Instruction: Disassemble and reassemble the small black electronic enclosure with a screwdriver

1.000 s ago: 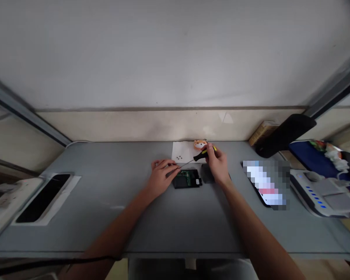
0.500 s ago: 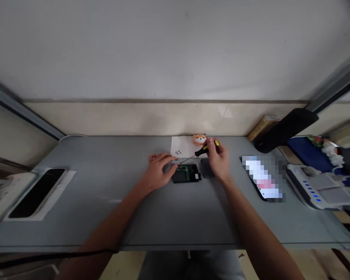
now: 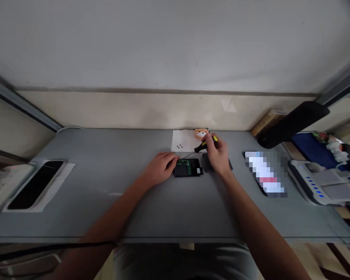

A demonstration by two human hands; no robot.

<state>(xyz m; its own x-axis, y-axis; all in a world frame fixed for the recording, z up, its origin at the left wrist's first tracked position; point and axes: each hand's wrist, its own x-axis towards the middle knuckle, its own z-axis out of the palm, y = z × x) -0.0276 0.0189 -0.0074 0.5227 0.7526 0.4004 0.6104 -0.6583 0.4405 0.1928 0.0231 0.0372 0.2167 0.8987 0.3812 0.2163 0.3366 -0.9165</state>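
Observation:
On the grey table lies an electronic device with a bare green circuit board (image 3: 189,162) and a black casing. My left hand (image 3: 162,167) is closed at its left edge, thumb and fingertips brought together on the near-left corner. In my right hand (image 3: 218,155) is a black and yellow screwdriver (image 3: 200,147), its thin shaft slanting down to the left. Its tip reaches the board's upper left, close to my left fingertips; exact contact is too small to tell. A dark flat cover (image 3: 207,163) lies partly beneath my right hand.
Several tiny dark screws (image 3: 179,146) rest on white paper (image 3: 184,136) behind the board. An orange animal-faced trinket (image 3: 201,133) sits there too. A lit phone (image 3: 264,173), a power strip (image 3: 315,186) and a black cylinder (image 3: 294,124) stand right; a dark phone (image 3: 36,186) lies left.
My left fingers, spread apart before, have drawn together at the board's edge. The screwdriver stays in my right hand with its tip over the board. The whole view has shifted slightly.

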